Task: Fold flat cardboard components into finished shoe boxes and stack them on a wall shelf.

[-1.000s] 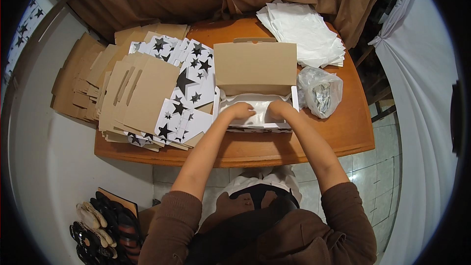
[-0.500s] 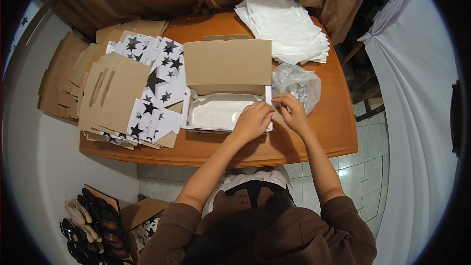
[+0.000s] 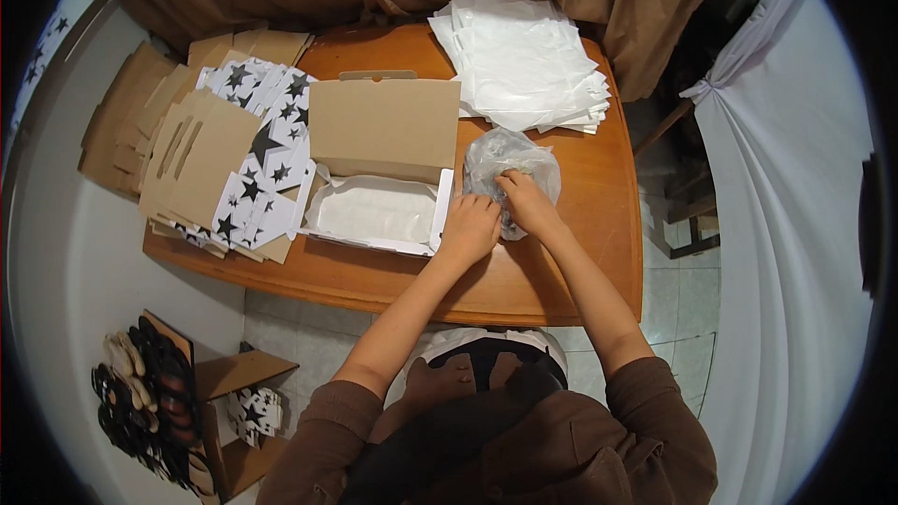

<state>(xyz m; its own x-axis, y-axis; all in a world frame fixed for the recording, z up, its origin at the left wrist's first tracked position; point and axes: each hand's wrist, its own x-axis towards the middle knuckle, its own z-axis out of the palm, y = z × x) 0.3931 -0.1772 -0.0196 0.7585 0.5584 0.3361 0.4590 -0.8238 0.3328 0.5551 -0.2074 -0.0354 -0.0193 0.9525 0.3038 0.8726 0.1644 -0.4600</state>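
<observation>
An open cardboard box (image 3: 374,241) sits in front of me on the table, its brown lid (image 3: 383,122) raised toward the back. White tissue paper (image 3: 372,209) lines it. Just right of the box is a clear plastic bag (image 3: 496,145) with small greyish contents that I cannot make out. My left hand (image 3: 470,227) is between box and bag, fingers curled on the bag's near-left edge. Over the bag's mouth, my right hand (image 3: 531,206) has its fingers drawn together at the contents; what they hold, if anything, is hidden.
Flat brown box blanks (image 3: 192,154) and star-printed ones (image 3: 257,187) are piled at the left of the wooden table (image 3: 599,252). A stack of white paper sheets (image 3: 524,65) lies at the back right. Several sandals (image 3: 140,383) stand at the lower left, beside an open carton (image 3: 248,374).
Both hands have moved off the box's right side to the plastic bag. My right hand now reaches over its mouth. The whole view has shifted, with the table appearing further left.
</observation>
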